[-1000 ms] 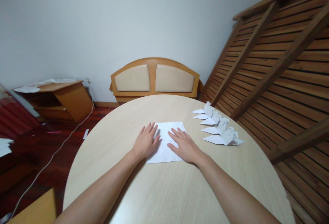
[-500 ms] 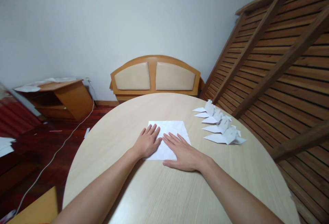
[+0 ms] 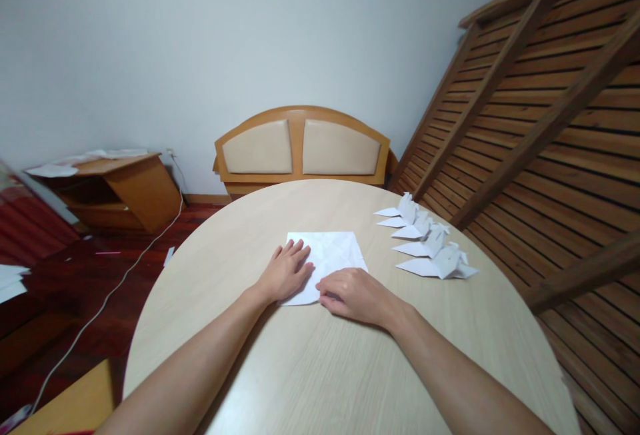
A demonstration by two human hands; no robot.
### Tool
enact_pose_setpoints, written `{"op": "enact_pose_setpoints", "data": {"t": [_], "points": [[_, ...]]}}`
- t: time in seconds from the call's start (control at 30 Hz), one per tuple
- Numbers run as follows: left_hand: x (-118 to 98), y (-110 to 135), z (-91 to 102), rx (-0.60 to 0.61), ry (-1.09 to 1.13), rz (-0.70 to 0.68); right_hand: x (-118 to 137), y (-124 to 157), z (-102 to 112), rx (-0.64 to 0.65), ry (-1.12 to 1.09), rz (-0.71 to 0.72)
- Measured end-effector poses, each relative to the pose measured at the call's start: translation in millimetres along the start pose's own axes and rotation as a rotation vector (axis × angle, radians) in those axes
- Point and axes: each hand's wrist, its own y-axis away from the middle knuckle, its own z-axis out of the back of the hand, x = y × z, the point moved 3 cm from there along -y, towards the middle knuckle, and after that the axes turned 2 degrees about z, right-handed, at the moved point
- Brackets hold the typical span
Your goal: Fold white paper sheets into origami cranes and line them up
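Note:
A creased white sheet of paper (image 3: pixel 333 252) lies in the middle of the round table. My left hand (image 3: pixel 286 273) rests flat on its left side, fingers stretched out. At the sheet's near right part, my right hand (image 3: pixel 354 295) is closed in a pinch on the near edge, which bends up slightly by the fingertips. The sheet's near right corner is hidden under this hand. To the right of it stands a row of several folded white paper figures (image 3: pixel 435 262), with pointed tails towards the left.
The pale wooden table (image 3: pixel 240 222) has a rounded edge. Behind it stands a headboard (image 3: pixel 297 148) with cream panels. A slatted wooden frame (image 3: pixel 550 128) leans at the right. On the left are a low cabinet (image 3: pixel 145 192) and a white cable (image 3: pixel 113 295) across the floor.
My right hand has gone from lying flat with spread fingers to pinching the sheet's near edge, which now lifts a little. My left hand has stayed in place.

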Motion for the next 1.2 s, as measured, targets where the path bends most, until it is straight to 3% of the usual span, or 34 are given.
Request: {"op": "enact_pose_setpoints", "data": {"t": [0.2, 0.3, 0.33, 0.53, 0.67, 0.8, 1.0, 1.2], "points": [[-4, 10, 28.6, -0.075, 0.598, -0.111, -11, 5, 18, -0.091, 0.073, -0.187], [-17, 20, 42.3, -0.008, 0.686, -0.334, -18, 10, 25, -0.149, 0.114, -0.274], [-19, 22, 44.2, -0.015, 0.671, -0.351, -20, 11, 27, -0.161, 0.125, -0.289], [-7, 11, 29.0, -0.132, 0.478, -0.173, -23, 18, 41, -0.233, 0.062, -0.314], [5, 2, 22.8, -0.24, 0.625, -0.063, -39, 27, 46, -0.448, -0.107, -0.431], [7, -1, 22.8, -0.293, 0.786, -0.026, -61, 33, 38, -0.65, -0.429, -0.48], [7, -3, 23.3, -0.342, 0.891, 0.005, -75, 30, 21, -0.644, -0.605, -0.494], [5, -2, 23.6, -0.357, 0.943, -0.05, -84, 28, 18, -0.684, -0.787, -0.471]]}}
